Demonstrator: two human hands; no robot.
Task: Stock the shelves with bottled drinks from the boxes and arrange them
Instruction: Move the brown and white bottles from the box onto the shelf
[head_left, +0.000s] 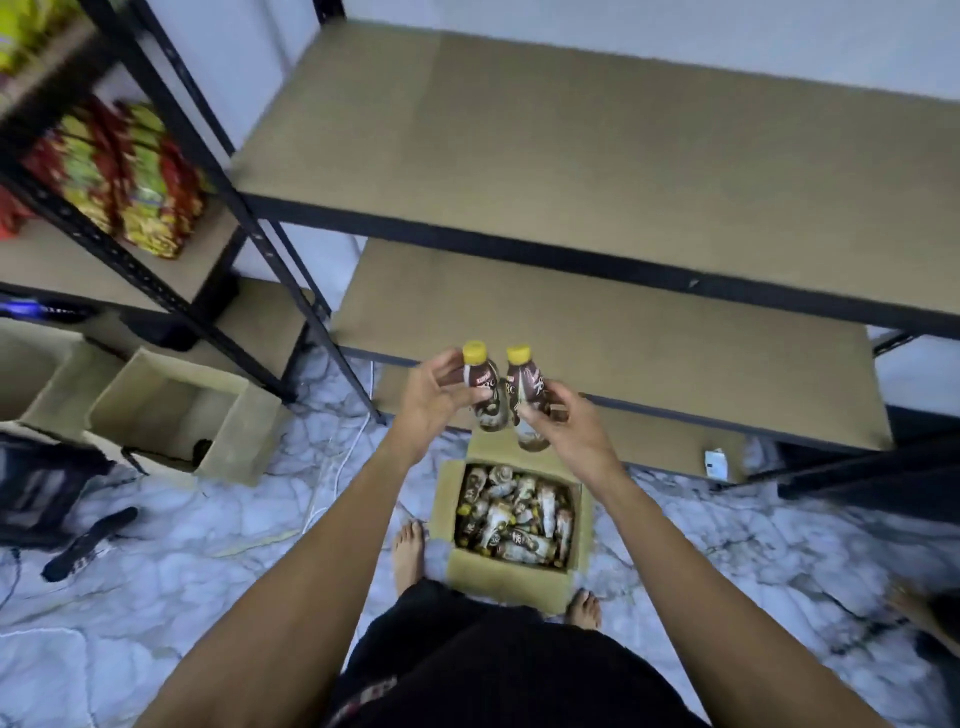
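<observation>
Drinks are held upright, likely so they can stand at once on the brown board shelf (649, 332) ahead: the left grip (436, 397) curls round one brown yellow-capped plastic bottle (482, 382), the right grip (569, 426) round its twin (523, 387), above the open cardboard box (511, 578) on the white marbled floor (218, 525).

- You're in what looks like a small shop's stockroom: a black steel rack with bare brown board shelves (571, 156) fills the view ahead.
- On the second black rack (104, 249) to your left, red and green snack packets (130, 176) crowd one shelf up to its front edge.
- An open brown cardboard box (511, 579) crammed with brown yellow-capped drink bottles (514, 514) sits on the white marbled floor (208, 545).
- Two open cardboard cartons (171, 410) stand near the left rack's foot.
</observation>
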